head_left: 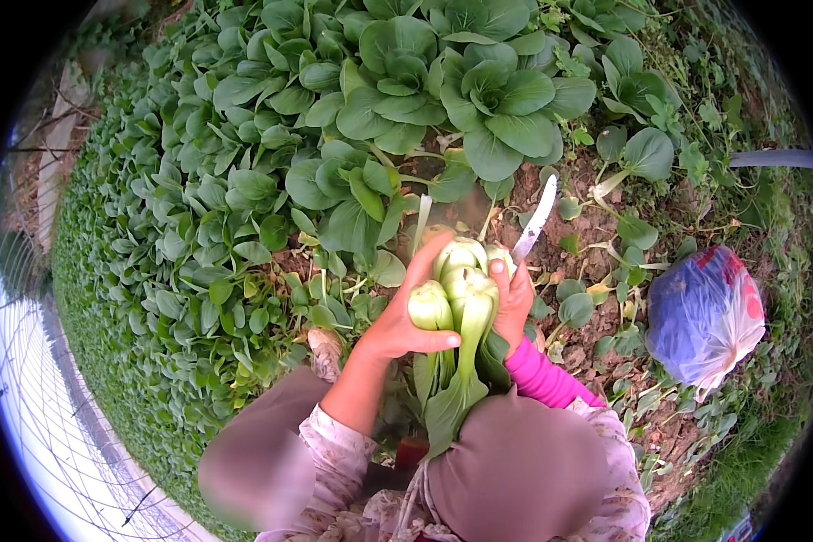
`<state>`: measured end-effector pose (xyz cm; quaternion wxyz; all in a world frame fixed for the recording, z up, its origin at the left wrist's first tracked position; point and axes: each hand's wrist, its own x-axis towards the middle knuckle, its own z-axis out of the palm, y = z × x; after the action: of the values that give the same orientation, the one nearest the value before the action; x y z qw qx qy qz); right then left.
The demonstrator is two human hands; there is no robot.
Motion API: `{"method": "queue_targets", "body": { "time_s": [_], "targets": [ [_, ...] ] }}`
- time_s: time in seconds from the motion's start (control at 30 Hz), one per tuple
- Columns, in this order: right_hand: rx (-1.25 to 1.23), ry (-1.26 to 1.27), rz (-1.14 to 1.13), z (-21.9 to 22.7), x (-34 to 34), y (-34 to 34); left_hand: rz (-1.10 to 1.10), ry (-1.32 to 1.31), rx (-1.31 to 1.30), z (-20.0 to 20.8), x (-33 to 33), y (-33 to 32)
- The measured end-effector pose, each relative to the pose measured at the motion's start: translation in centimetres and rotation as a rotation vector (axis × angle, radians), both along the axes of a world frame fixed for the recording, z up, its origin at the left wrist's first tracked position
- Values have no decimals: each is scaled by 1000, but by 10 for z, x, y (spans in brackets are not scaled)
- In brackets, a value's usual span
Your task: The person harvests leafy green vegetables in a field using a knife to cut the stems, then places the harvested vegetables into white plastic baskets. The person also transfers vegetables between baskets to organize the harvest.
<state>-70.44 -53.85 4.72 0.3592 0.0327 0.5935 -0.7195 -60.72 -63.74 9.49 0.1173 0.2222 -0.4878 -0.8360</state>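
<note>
A bunch of several bok choy heads is between my two hands, pale cut bases up and green leaves hanging down toward my lap. From the left, my left hand wraps the bunch, its thumb lying across the front stalks. My right hand closes on the other side, its thumb against the pale bases. A knife sticks up out of the right hand, blade pointing up and away; its handle is hidden in the hand.
Growing bok choy stand ahead, with a dense leafy bed on the left. Bare soil with loose leaves lies to the right, beside a tied plastic bag. A net fence runs along the far left.
</note>
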Motion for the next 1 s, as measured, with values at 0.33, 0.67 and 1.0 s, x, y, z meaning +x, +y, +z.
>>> {"method": "queue_targets", "body": {
  "time_s": [0.33, 0.67, 1.0],
  "targets": [
    [110, 423, 394, -56, -36, -1, -55, -309, -53, 3, -14, -70],
    [277, 774, 807, -101, -57, -76, -791, -1337, -904, -31, -22, -133],
    [351, 571, 1053, -162, -79, -137, -524, -1262, -798, -47, 14, -136]
  ]
}}
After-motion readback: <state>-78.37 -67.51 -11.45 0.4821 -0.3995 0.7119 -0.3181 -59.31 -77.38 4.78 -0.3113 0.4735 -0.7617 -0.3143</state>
